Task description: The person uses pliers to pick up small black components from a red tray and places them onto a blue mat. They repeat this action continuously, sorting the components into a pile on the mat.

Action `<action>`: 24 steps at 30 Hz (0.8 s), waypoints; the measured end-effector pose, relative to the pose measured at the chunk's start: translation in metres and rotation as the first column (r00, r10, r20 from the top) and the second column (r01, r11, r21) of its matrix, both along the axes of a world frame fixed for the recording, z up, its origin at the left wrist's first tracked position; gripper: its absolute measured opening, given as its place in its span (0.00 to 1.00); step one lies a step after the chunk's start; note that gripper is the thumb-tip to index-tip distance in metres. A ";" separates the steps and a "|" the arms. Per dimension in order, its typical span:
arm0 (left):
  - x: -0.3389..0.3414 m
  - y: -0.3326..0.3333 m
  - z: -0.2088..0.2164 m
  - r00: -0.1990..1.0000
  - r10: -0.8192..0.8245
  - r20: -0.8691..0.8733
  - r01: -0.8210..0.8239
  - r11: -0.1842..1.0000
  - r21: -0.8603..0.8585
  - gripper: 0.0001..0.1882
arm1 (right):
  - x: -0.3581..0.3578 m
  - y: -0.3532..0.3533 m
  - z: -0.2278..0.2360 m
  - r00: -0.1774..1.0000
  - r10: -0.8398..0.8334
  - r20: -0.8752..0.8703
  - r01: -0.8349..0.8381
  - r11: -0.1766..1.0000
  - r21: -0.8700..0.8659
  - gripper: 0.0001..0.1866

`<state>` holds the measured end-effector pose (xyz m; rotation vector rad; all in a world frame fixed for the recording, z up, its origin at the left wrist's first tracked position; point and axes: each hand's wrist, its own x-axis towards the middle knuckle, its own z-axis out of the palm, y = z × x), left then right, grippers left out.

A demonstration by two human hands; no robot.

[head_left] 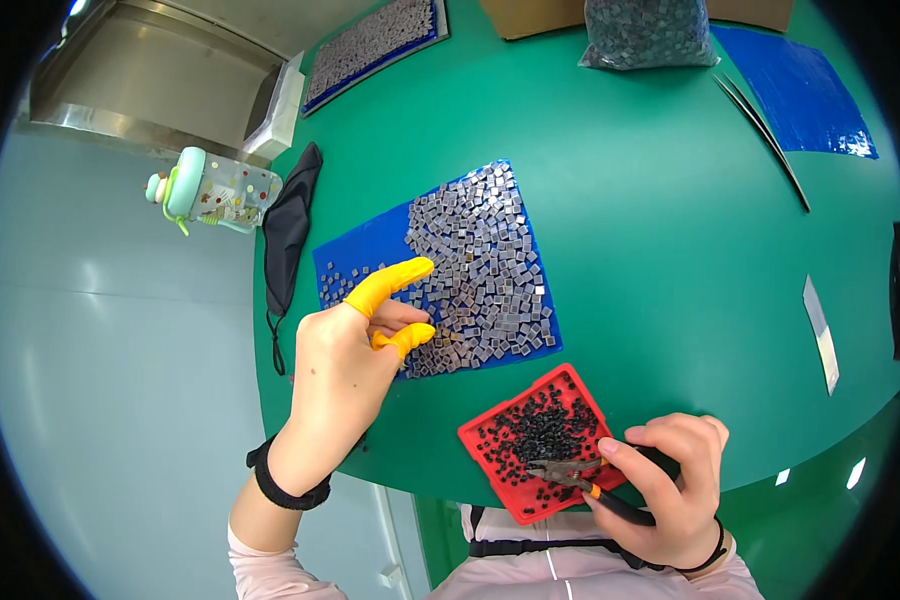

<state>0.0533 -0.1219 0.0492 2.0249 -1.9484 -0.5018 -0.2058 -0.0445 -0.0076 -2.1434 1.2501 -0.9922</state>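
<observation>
The left hand [345, 352], with yellow finger cots [395, 278] on index finger and thumb, is positioned over the blue sheet [370, 240] carrying small grey square pieces [485, 250], its grip released with those two fingertips apart. The right hand [682, 490] has its grip around the handles of the pliers [570, 467], whose tips are located above the black granules [545, 425] in the red tray [515, 498], at the near edge of the green counter [660, 250].

— What do we see at the left?
— A clear bottle [238, 193] with a mint lid [189, 178], beside a folded black cloth [288, 225].
— And on our right?
— We have dark tweezers [767, 139] beside a glossy blue sheet [805, 95], and a pale strip [820, 333] nearer us.
</observation>
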 end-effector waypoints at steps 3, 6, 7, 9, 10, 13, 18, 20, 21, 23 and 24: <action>-0.001 -0.002 0.000 1.000 0.005 0.010 -0.005 1.000 0.016 0.25 | -0.001 0.000 0.001 1.000 0.000 -0.007 0.000 1.000 0.003 0.30; -0.001 -0.002 -0.001 1.000 0.002 0.017 -0.002 1.000 0.012 0.26 | 0.000 0.000 0.000 1.000 0.001 -0.007 -0.001 1.000 0.006 0.30; 0.000 -0.001 -0.001 1.000 -0.001 0.018 0.001 1.000 0.006 0.26 | 0.000 0.000 0.000 1.000 0.000 -0.007 0.000 1.000 0.006 0.30; 0.000 0.000 -0.002 1.000 -0.005 0.016 0.005 1.000 -0.002 0.25 | 0.000 0.000 0.000 1.000 -0.001 -0.007 0.001 1.000 0.005 0.30; 0.000 0.001 -0.002 1.000 -0.007 0.015 0.007 1.000 -0.006 0.25 | 0.000 0.000 0.000 1.000 -0.002 -0.006 0.002 1.000 0.004 0.30; -0.001 0.003 -0.002 1.000 -0.010 0.012 0.011 0.999 -0.031 0.26 | 0.000 0.000 0.000 1.000 0.000 -0.003 0.000 1.000 0.002 0.30; 0.000 0.005 0.000 0.998 -0.045 0.035 0.048 0.996 -0.081 0.25 | -0.001 0.000 0.001 1.000 -0.003 -0.007 0.003 1.000 0.004 0.30; -0.002 0.006 0.003 0.996 -0.057 0.075 0.062 0.996 -0.070 0.24 | -0.001 0.000 0.000 1.000 -0.004 -0.007 0.004 1.000 0.003 0.30; -0.004 0.006 0.005 0.994 -0.055 0.090 0.060 0.997 -0.052 0.24 | 0.000 0.000 0.000 1.000 -0.003 -0.006 0.003 1.000 0.002 0.30; -0.004 0.008 0.003 0.994 -0.057 0.095 0.062 0.997 -0.045 0.24 | 0.000 0.000 -0.001 1.000 -0.002 -0.005 0.002 1.000 0.001 0.30; -0.002 0.009 0.000 0.994 -0.062 0.085 0.067 0.996 -0.059 0.25 | 0.000 0.000 -0.001 1.000 0.004 -0.005 -0.004 1.000 0.000 0.30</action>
